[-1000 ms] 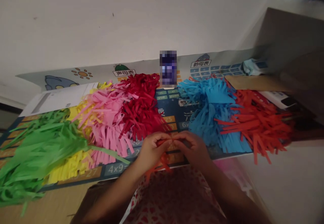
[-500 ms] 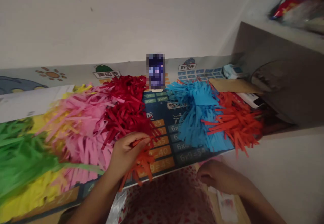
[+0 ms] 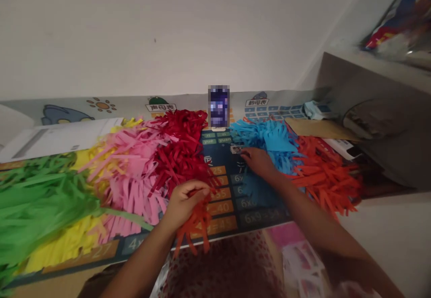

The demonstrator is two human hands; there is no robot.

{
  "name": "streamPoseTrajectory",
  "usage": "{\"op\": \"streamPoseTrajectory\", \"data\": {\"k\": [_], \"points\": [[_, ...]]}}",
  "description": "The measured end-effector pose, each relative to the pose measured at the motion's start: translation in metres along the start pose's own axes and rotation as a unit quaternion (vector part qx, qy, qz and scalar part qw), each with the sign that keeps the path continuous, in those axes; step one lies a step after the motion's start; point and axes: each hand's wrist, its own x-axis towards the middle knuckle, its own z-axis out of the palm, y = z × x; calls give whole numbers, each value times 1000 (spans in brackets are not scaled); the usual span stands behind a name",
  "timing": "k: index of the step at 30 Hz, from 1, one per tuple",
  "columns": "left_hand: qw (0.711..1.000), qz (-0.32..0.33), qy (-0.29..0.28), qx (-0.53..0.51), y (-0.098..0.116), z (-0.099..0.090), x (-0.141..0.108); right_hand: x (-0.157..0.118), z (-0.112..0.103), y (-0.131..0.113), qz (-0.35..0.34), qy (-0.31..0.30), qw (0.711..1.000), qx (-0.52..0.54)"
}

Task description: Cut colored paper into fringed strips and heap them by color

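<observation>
My left hand (image 3: 188, 201) is closed around a bundle of orange fringed paper (image 3: 197, 221), whose strips hang down over the table's front edge. Just beyond it lies a heap of dark red fringed paper (image 3: 182, 159). My right hand (image 3: 258, 161) is above the table, left of and partly in front of the blue fringed paper (image 3: 278, 132). Its fingers are curled with the tips together; whether anything small is between them I cannot make out. Beside the blue paper, to the right, is red-orange fringed paper (image 3: 326, 177).
Pink (image 3: 134, 168), yellow (image 3: 63, 244) and green fringed paper (image 3: 43, 203) spread across the left, before white sheets (image 3: 57, 136). A phone (image 3: 218, 107) with a blurred screen stands upright against the wall. A brown envelope (image 3: 318, 128) lies near a grey cabinet (image 3: 380, 109) on the right.
My right hand has risen from below the table's front edge to over the tabletop beside the blue paper. My left hand keeps hold of the orange fringed paper. The view has shifted slightly.
</observation>
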Motion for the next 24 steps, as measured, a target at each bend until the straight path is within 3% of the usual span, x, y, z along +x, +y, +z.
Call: {"op": "streamPoseTrajectory", "data": {"k": [4,8,11,15,19,24], "points": [[1000,-7,15,-12,-1,1,-1,13,5,-5,4,0,1000,-21],[999,-13,10,-28,0,5,-1,-1,-3,-10,-2,13,999,-29],[1000,-12,15,-25,0,7,-2,-27,-10,-26,-57,36,996,55],[1000,-3,18,-19,3,7,-4,-67,-10,-59,-142,60,962,227],[1000,21,1,3,6,6,-6,-89,3,-80,-170,81,945,269],[994,84,2,69,5,6,-6,-92,12,-84,-162,86,943,279]]}}
